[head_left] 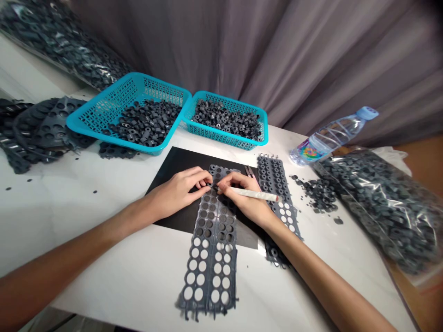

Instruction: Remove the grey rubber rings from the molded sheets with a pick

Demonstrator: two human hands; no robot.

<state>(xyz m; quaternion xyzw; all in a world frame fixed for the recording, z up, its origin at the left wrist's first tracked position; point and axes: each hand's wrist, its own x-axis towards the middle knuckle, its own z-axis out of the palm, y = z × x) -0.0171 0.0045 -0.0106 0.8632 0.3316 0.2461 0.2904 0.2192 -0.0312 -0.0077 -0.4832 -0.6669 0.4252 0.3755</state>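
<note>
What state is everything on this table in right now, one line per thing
left hand: fingertips pressed on the perforated rubber sheet.
right hand: gripping a white pen-like tool, tip at the sheet.
perforated rubber sheet: flat, near holes emptied, far end looks filled.
second sheet: flat, partly emptied.
left basket: partly filled with rubber rings.
right basket: nearly full of rings.
water bottle: lying down, capped.
plastic bag: full of rings.

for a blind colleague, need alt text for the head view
Left hand presses a grey punched rubber strip on a black mat while the right hand holds a white stick tool at it. Behind sit two teal baskets of rings.
</note>
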